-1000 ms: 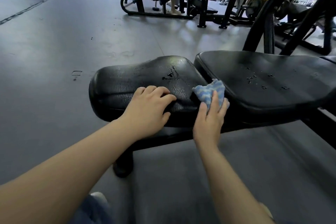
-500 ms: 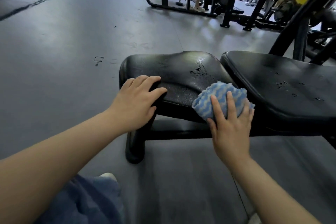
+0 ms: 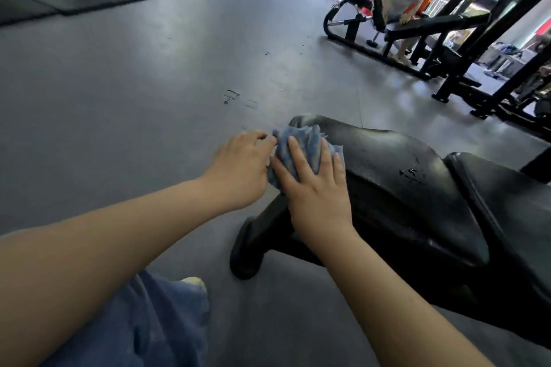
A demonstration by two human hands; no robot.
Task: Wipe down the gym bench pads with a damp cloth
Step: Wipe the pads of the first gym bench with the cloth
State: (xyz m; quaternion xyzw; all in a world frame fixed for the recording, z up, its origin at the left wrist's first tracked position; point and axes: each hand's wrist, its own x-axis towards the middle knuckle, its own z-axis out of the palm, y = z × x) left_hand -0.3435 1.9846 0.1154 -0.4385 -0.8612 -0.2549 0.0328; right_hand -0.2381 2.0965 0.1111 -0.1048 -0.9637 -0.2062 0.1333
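Crumpled, the blue cloth (image 3: 301, 146) lies on the wet black pad (image 3: 396, 176).

Blue cloth (image 3: 301, 146), crumpled, wavy pale-blue pattern, sits bunched on the left end of the black seat pad (image 3: 396, 176). Seat pad is glossy, cracked vinyl, rounded end, wet droplets near its right edge. Second black pad (image 3: 507, 197) lies just beside it to the right, narrow gap between them, surface matte and partly cut off by the frame.
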